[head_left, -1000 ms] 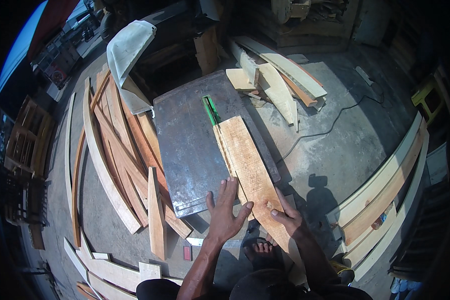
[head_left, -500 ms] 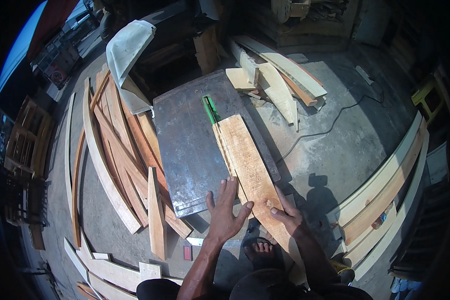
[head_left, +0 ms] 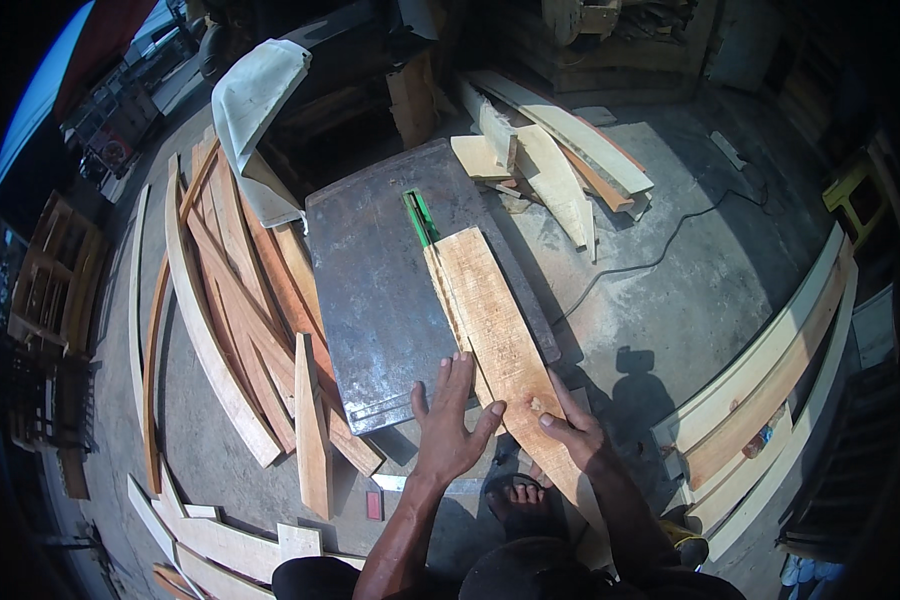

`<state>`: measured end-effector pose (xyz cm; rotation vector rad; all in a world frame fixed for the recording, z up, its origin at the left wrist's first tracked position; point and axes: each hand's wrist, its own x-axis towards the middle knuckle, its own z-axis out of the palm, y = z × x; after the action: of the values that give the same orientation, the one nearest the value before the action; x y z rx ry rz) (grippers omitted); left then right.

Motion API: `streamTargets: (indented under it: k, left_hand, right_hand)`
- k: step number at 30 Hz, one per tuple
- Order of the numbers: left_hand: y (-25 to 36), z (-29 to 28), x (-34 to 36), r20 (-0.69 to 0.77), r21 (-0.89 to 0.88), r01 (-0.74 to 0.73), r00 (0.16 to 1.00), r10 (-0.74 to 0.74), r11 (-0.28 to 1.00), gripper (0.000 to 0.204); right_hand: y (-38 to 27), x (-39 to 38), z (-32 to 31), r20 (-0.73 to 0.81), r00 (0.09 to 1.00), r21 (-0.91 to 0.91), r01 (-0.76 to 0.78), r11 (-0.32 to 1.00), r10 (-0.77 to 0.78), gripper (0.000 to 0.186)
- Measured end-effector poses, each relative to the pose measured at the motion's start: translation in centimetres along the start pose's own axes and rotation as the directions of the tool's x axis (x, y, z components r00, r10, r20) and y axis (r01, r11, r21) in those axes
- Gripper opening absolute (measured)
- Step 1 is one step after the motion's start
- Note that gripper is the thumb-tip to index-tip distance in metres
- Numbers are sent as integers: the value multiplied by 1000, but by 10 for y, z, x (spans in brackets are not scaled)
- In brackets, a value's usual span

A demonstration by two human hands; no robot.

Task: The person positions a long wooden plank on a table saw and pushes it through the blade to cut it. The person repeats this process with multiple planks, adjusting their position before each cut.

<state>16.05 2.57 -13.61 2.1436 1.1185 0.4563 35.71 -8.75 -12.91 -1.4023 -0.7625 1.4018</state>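
A rough wooden board [head_left: 495, 320] lies on the dark steel saw table [head_left: 370, 290], its far end beside the green slot insert [head_left: 419, 218]. Along the board's left side runs a narrow strip, parted from it by a thin line. My right hand [head_left: 578, 432] grips the board's right edge near its close end, thumb on top and fingers partly hidden underneath. My left hand [head_left: 452, 425] is spread, its fingertips at the strip's left edge and its thumb tip at the board. The board's near end reaches past the table toward my body.
Long planks [head_left: 225, 300] lie in a heap left of the table, next to a whitish angular cover [head_left: 255, 95]. Offcuts [head_left: 545, 170] sit at the far right. A dark cable [head_left: 660, 258] crosses the concrete floor. More boards [head_left: 760, 390] lie at right; my foot [head_left: 522, 496] stands below.
The board has slid very slightly away from me, and both hands have shifted with it by about the same small amount. Everything else looks the same.
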Motion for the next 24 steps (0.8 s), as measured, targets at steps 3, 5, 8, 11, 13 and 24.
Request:
streamTargets:
  k: [3,5,8,11,13,24]
  left_hand:
    - [0,0,0,3,0,3,1000,-3,1000,86]
    - [0,0,0,9,5,7,1000,-7,1000,86]
    - [0,0,0,8,11,6,1000,-6,1000,86]
    - [0,0,1,4,21,1,1000,-1,1000,85]
    - [1,0,1,6,17,2,1000,-2,1000,85]
    - [1,0,1,-3,4,2,1000,-2,1000,86]
  right_hand:
    - [0,1,0,-8,1000,-4,8,1000,-8,76]
    - [-2,0,0,0,1000,-6,-14,1000,14,75]
    - [-6,-1,-2,16,999,-22,-36,999,36,75]
    - [-7,-1,-2,13,1000,-27,-14,1000,14,75]
    - [-4,2,-1,10,999,-43,35,998,-34,74]
    - [-10,2,-1,14,999,-28,-32,999,33,74]
